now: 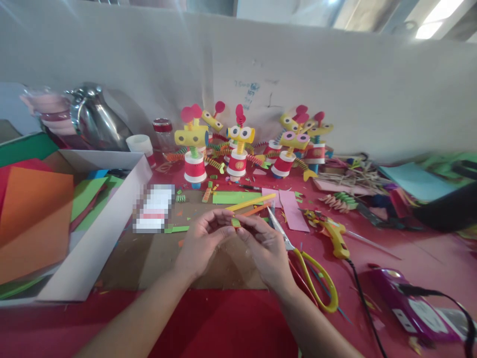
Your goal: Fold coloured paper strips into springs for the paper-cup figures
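Note:
Between the fingertips of both hands is a small folded paper piece, green and yellow-orange, mostly covered by the fingers. My left hand pinches it from the left. My right hand grips its other side with thumb and index finger. Just beyond the hands, yellow and orange paper strips lie over a bright green paper strip and pink paper pieces. Scissors with yellow handles rest beside my right hand, blades pointing away from me.
Several paper-cup figures with folded-paper arms stand against the wall. At left is a white box of coloured paper, with a steel jug behind. A yellow glue gun and purple power strip, both with cords, lie right.

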The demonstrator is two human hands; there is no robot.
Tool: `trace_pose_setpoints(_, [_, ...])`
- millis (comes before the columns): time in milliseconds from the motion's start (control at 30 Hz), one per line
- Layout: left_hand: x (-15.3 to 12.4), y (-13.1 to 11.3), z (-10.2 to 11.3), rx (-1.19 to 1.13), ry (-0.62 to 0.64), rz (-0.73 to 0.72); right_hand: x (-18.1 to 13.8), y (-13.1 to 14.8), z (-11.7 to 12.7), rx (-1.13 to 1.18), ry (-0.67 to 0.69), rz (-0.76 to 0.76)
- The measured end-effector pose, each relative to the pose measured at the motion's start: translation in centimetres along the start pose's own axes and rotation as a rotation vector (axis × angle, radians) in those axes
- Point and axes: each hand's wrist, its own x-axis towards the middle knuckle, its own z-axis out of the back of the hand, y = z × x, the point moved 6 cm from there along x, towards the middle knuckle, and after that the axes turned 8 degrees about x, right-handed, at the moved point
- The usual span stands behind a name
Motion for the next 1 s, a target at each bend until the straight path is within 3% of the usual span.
trace_pose_setpoints(267, [-0.2, 0.0, -0.1, -0.021, 0.026, 0.037, -0.2, 1.0, -0.2, -0.067, -0.026, 0.061])
trace_pose_setpoints(500, [0.1, 0.5, 0.1, -0.028, 0.034, 0.100, -0.4, -0.2, -0.3, 0.113, -0.062, -0.008])
trace_pose_setpoints(733, [0.1, 1.2, 0.5, -0.048, -0.022, 0.098, -0.2, -1.1, -0.1, 0.217, -0.092, -0.066])
trace_pose_setpoints(1000, [-0.2, 0.8, 0.5, 0.062, -0.114, 0.055, -0.4, -1.2, -0.1, 0.126, -0.076, 0.001])
